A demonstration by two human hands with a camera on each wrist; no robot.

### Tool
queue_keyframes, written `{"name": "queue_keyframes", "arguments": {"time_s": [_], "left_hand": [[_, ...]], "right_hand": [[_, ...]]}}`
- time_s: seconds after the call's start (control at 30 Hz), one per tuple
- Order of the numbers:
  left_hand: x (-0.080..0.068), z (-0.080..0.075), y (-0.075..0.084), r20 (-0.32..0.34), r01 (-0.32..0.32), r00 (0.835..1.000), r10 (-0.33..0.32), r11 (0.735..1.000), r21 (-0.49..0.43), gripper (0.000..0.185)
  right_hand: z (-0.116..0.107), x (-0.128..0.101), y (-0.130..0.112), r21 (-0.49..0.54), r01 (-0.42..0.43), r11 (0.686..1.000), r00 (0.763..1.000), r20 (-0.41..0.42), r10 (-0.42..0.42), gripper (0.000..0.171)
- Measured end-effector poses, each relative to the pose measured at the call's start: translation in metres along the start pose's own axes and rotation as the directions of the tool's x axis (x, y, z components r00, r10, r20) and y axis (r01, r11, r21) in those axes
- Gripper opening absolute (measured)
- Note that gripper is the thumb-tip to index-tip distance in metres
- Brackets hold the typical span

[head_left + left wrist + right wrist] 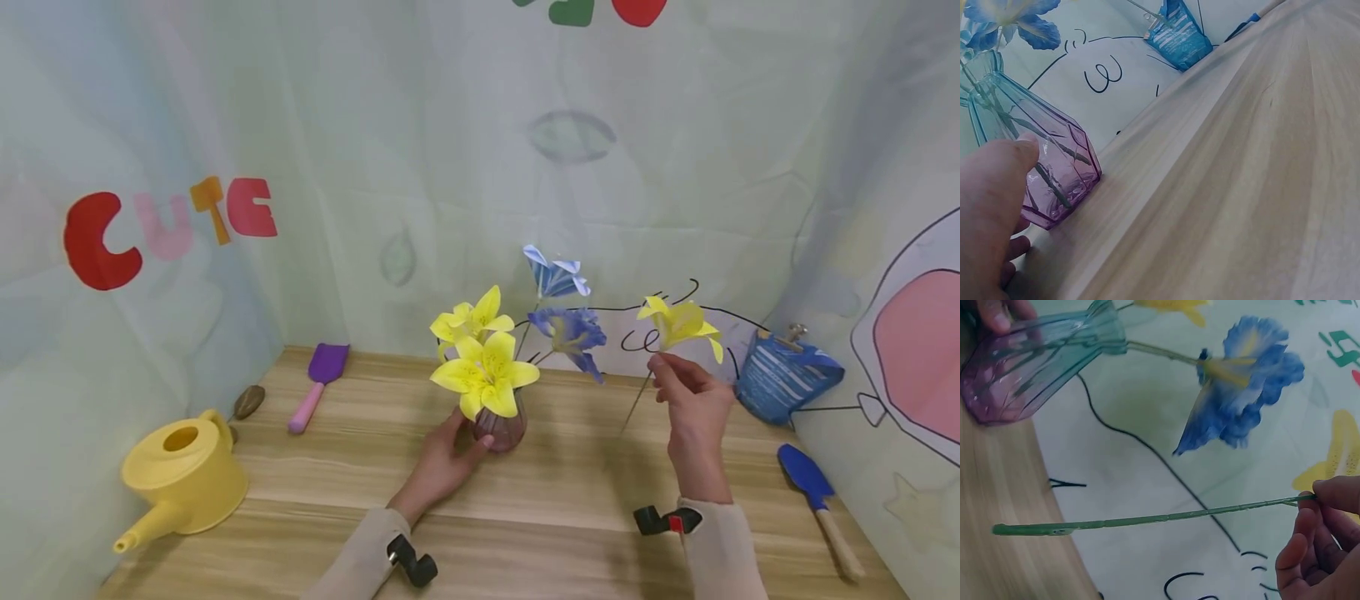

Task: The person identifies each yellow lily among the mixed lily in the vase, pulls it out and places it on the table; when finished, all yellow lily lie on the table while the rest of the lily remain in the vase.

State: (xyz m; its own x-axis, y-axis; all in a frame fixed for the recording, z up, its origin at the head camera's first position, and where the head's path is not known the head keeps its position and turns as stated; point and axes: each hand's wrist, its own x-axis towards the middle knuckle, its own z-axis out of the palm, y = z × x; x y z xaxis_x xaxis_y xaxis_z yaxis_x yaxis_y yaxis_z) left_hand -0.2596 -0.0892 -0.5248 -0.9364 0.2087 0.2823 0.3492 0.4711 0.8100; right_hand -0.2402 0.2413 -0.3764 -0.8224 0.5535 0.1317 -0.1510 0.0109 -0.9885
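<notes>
A glass vase (1060, 153), pink below and teal at the neck, stands on the table. My left hand (444, 467) grips its lower body, thumb on the near side. Two yellow lilies (483, 375) and two blue flowers (567, 333) rise from it, their stems visible through the glass. My right hand (693, 408) pinches a yellow lily (678, 323) high on its green stem (1147, 519), just under the bloom. This lily is held in the air to the right of the vase, its bare stem end pointing down and left.
At the left are a yellow watering can (187, 479), a brown stone (249, 402) and a purple shovel with a pink handle (318, 383). On the right lie a blue bag with a clip (783, 379) and a blue trowel (817, 500). A printed curtain (450, 167) hangs behind the table.
</notes>
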Motion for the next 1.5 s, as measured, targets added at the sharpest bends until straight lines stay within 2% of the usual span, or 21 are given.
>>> {"name": "queue_keyframes", "arguments": {"time_s": [0.2,0.33,0.5,0.77,0.93,1.03,1.23,1.5], "left_hand": [[0.001,0.001,0.001,0.005,-0.006,1.000,0.006,1.000,0.007,0.074],[0.000,0.000,0.003,0.005,-0.006,1.000,0.006,1.000,-0.005,0.074],[-0.001,-0.001,0.004,-0.001,-0.010,1.000,0.010,1.000,-0.008,0.075],[0.001,0.000,0.000,-0.015,-0.019,1.000,0.020,1.000,0.017,0.072],[0.000,0.001,-0.001,-0.020,-0.025,0.999,0.026,0.999,0.029,0.069],[-0.001,0.001,0.000,-0.019,-0.033,0.999,0.033,0.999,0.027,0.068],[-0.002,0.000,0.006,-0.018,-0.035,0.999,0.036,0.999,0.013,0.069],[-0.002,-0.002,0.005,-0.005,-0.016,1.000,0.016,0.999,0.029,0.071]], "right_hand": [[-0.001,0.016,0.019,-0.123,-0.072,0.990,0.997,0.022,0.075,0.024],[0.005,0.027,0.031,-0.225,-0.091,0.970,0.987,0.108,0.118,0.036],[0.014,0.041,0.039,-0.302,-0.109,0.947,0.960,0.215,0.179,0.041],[0.028,0.051,0.053,-0.423,-0.126,0.897,0.917,0.296,0.268,0.035],[0.030,0.049,0.071,-0.412,-0.126,0.903,0.901,0.333,0.277,0.035],[0.030,0.045,0.085,-0.398,-0.123,0.909,0.900,0.340,0.271,0.036],[0.034,0.045,0.108,-0.375,-0.113,0.920,0.909,0.335,0.248,0.036],[0.040,0.051,0.122,-0.318,-0.160,0.934,0.920,0.295,0.258,0.038]]}}
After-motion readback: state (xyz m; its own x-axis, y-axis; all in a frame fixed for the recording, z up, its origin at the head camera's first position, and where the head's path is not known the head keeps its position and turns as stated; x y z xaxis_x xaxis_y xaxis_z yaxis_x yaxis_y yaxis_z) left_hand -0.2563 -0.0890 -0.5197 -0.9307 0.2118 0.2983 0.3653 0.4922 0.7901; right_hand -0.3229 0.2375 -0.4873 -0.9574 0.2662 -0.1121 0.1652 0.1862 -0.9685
